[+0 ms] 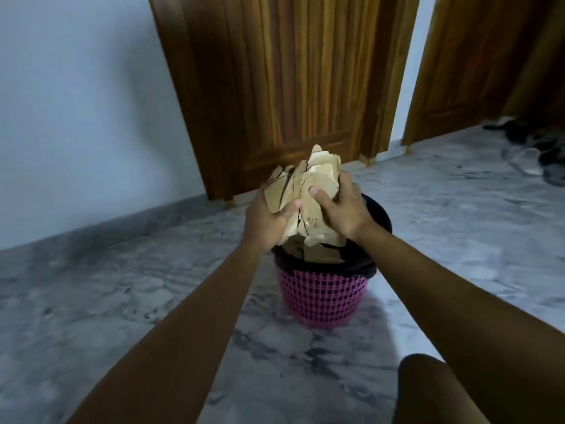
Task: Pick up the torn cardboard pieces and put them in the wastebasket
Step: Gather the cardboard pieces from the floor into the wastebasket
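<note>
Left hand (269, 214): grips the bundle's left side, thumb across the front.
Right hand (337, 209): grips its right side.
Torn cardboard pieces (308, 191): bunched between both hands, directly above the wastebasket.
Wastebasket (321, 296): pink mesh, black liner, more cardboard inside, on marble floor (122, 301).

Both arms stretched forward, forearms converging. Left hand (267, 217) and right hand (344, 209) clamp the cardboard (318, 175) between them, thumbs across its near face, fingers curled round the sides. Palms face each other, wrists roughly straight.
</note>
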